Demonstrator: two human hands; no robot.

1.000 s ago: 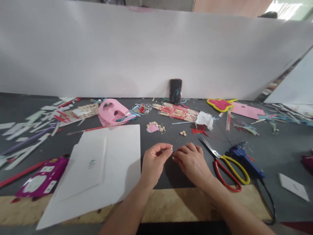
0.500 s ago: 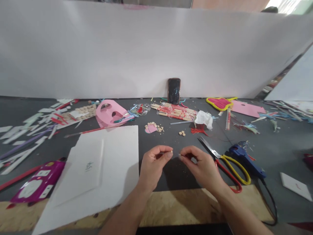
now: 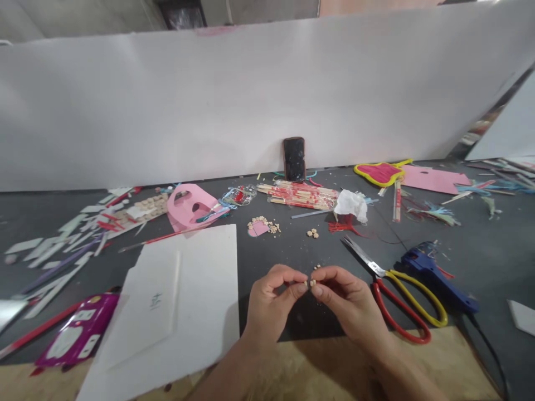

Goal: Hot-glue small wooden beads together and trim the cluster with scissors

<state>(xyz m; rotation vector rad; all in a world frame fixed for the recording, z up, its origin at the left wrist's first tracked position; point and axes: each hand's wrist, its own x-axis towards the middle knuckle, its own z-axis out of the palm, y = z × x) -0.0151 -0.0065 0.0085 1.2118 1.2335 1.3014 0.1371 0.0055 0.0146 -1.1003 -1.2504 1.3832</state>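
Observation:
Fingertip to fingertip, my two hands meet low over the dark table. My left hand [image 3: 273, 303] is closed in a pinch on a tiny pale wooden piece [image 3: 305, 283]. Between the thumb and forefinger of my right hand [image 3: 349, 298] is another small pale wooden piece [image 3: 312, 283]. The two pieces are almost touching; I cannot tell whether they join. Several tiny bits [image 3: 316, 267] lie just beyond the right fingers. Farther off are a cluster of round wooden pieces [image 3: 312, 233] and a pink card shape [image 3: 258, 228] partly edged with small wooden pieces.
Scissors [image 3: 378, 270] and a blue glue gun [image 3: 437, 275] with its cord lie at right. A white board [image 3: 204, 289] covers the left front. Behind are wrapped sticks [image 3: 298, 195], crumpled white tissue [image 3: 351, 205], a pink mask-like cutout [image 3: 193, 206] and a phone [image 3: 294, 159] against the white panel.
My hands have come together, closing the gap between their fingertips. Small bits on the table now show beyond my right fingers. The camera view has tilted and shifted slightly.

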